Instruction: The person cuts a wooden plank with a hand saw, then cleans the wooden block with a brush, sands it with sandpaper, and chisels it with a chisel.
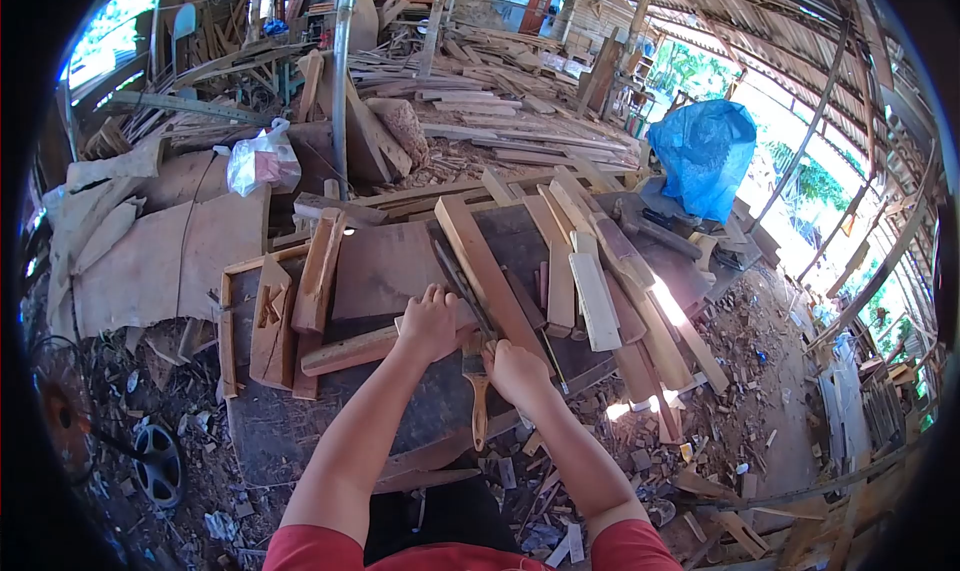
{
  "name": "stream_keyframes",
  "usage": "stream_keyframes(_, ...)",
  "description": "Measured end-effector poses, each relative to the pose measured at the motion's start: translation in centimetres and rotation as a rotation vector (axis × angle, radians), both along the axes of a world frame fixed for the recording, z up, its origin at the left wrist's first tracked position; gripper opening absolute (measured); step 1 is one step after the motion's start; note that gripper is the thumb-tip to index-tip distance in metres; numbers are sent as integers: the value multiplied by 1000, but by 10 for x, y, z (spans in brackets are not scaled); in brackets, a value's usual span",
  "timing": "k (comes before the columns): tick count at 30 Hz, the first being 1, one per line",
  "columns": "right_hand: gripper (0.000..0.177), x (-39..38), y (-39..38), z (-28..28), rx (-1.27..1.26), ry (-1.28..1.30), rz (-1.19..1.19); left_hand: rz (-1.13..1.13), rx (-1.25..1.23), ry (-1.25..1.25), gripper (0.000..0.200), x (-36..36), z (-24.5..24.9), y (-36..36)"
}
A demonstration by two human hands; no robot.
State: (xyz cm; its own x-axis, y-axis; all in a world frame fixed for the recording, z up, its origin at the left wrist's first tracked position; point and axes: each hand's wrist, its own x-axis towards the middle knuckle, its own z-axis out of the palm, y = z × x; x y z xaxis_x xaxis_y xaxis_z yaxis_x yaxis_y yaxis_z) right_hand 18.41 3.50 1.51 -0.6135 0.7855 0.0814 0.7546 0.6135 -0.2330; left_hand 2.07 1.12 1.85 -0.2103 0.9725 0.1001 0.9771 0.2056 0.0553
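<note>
My left hand [430,325] is closed over the right part of a short wooden bar [350,352] lying across the workbench [400,433]. My right hand [517,372] is wrapped around the near end of a long, dark, narrow tool [462,283], whose exact kind I cannot make out. That tool slants away alongside a thick squared beam [488,271]. Just left of my right hand is a paintbrush [479,403] with a wooden handle pointing toward me. A thin pencil-like stick [555,364] lies to the right of my right hand.
Left on the bench are a block with a cut-out letter [271,323] and a grooved piece [319,273]. Several boards [595,299] lie at the right. A metal post [343,81], a white plastic bag [263,159] and a blue tarp [704,156] stand beyond. Scraps litter the ground.
</note>
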Motion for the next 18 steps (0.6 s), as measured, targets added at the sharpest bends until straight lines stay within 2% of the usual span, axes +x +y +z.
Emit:
stream_keyframes(3,33,-1,0,1,-13,-15,-23,-43,30,-20,64,-5,-5,-3)
stream_keyframes(5,33,-2,-1,1,-10,-32,-28,-73,164,-27,65,-8,-17,0)
stream_keyframes(18,35,-28,12,12,-91,40,-61,-107,222,-126,65,-13,-18,-1)
